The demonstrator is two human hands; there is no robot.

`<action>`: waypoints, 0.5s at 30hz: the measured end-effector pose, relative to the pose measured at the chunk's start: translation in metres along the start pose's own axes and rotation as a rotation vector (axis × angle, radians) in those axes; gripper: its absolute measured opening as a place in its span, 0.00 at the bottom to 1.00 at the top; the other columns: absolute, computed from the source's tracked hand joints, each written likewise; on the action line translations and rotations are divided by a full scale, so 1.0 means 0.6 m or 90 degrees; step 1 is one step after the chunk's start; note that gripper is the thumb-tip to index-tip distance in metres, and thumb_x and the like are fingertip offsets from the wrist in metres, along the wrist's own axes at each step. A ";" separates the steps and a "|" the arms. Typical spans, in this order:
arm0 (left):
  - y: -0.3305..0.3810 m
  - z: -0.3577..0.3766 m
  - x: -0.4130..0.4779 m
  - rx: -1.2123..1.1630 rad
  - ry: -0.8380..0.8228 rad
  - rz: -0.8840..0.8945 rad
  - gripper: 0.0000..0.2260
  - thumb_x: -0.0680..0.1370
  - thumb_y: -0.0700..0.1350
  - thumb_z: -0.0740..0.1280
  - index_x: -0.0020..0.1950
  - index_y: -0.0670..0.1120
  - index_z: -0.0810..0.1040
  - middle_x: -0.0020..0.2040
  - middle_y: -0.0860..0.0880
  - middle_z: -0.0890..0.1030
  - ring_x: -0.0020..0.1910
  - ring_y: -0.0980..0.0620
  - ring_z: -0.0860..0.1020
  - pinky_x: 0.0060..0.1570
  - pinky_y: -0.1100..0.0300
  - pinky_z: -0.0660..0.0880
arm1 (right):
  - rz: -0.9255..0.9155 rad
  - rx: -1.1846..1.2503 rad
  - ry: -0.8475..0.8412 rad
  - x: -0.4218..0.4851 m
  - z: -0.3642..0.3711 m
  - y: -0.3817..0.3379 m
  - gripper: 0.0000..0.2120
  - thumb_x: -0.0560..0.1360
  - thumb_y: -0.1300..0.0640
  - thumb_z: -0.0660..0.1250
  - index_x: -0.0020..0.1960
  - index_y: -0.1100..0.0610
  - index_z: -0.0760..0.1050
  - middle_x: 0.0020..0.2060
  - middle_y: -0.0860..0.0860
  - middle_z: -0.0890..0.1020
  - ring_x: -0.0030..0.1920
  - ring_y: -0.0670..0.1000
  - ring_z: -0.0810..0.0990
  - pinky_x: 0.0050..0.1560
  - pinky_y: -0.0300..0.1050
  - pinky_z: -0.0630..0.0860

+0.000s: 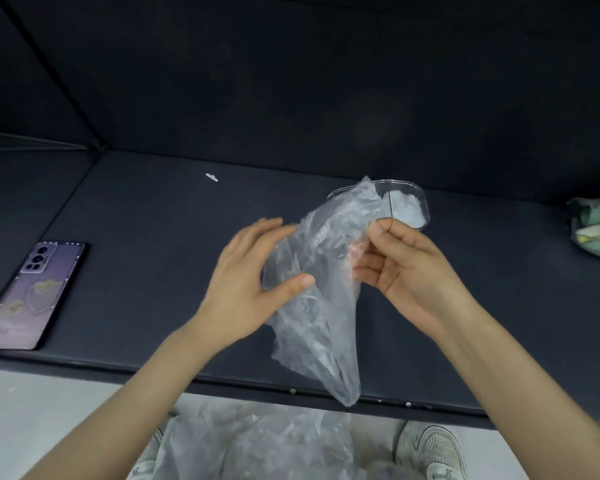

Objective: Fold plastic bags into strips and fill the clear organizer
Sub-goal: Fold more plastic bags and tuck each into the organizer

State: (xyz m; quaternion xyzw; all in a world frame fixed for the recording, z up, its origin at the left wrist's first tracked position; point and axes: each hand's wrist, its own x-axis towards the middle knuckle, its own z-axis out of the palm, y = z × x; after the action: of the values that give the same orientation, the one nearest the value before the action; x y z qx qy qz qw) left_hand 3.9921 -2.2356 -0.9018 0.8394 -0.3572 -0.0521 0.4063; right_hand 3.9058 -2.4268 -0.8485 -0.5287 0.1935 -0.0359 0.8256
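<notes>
A crumpled clear plastic bag (317, 296) hangs in the air above the dark table (153, 216), slanting from upper right down to the front edge. My right hand (395, 261) pinches its upper right edge between thumb and fingers. On the bag's left side lies my left hand (250, 271), its straight fingers behind the film and its thumb pressing the front. The clear organizer (414, 199) stands behind the bag, partly hidden by it, with folded white plastic in its right compartment.
A phone (32, 292) lies face down at the table's left front. A greenish bundle (598, 230) sits at the right edge. A small white scrap (211, 177) lies far back. More clear bags (257, 441) are heaped on my lap, between my sneakers (433, 448).
</notes>
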 end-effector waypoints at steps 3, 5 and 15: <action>-0.012 0.026 0.000 -0.093 -0.013 -0.032 0.27 0.69 0.75 0.59 0.64 0.66 0.68 0.66 0.64 0.70 0.69 0.59 0.67 0.70 0.55 0.64 | -0.002 -0.010 0.001 0.003 0.003 -0.006 0.08 0.78 0.59 0.60 0.43 0.60 0.74 0.33 0.52 0.82 0.32 0.47 0.81 0.34 0.38 0.78; -0.008 0.037 0.001 -0.132 0.004 -0.053 0.23 0.68 0.75 0.60 0.59 0.68 0.70 0.65 0.65 0.70 0.68 0.59 0.68 0.69 0.56 0.65 | -0.010 -0.011 0.001 0.002 0.004 -0.004 0.07 0.76 0.57 0.62 0.44 0.61 0.74 0.34 0.53 0.82 0.33 0.48 0.82 0.35 0.39 0.79; 0.021 0.055 0.018 -0.410 0.047 -0.158 0.04 0.73 0.48 0.69 0.43 0.49 0.81 0.44 0.57 0.80 0.48 0.60 0.78 0.53 0.67 0.71 | -0.064 -0.201 0.047 0.005 -0.008 0.047 0.07 0.78 0.59 0.64 0.42 0.60 0.75 0.33 0.51 0.82 0.35 0.48 0.80 0.39 0.41 0.77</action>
State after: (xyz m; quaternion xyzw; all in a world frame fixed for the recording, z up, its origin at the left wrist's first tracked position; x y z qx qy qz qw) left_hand 3.9806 -2.2691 -0.9121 0.7066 -0.2030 -0.1808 0.6533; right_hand 3.9027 -2.4194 -0.8762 -0.6590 0.2007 -0.0658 0.7219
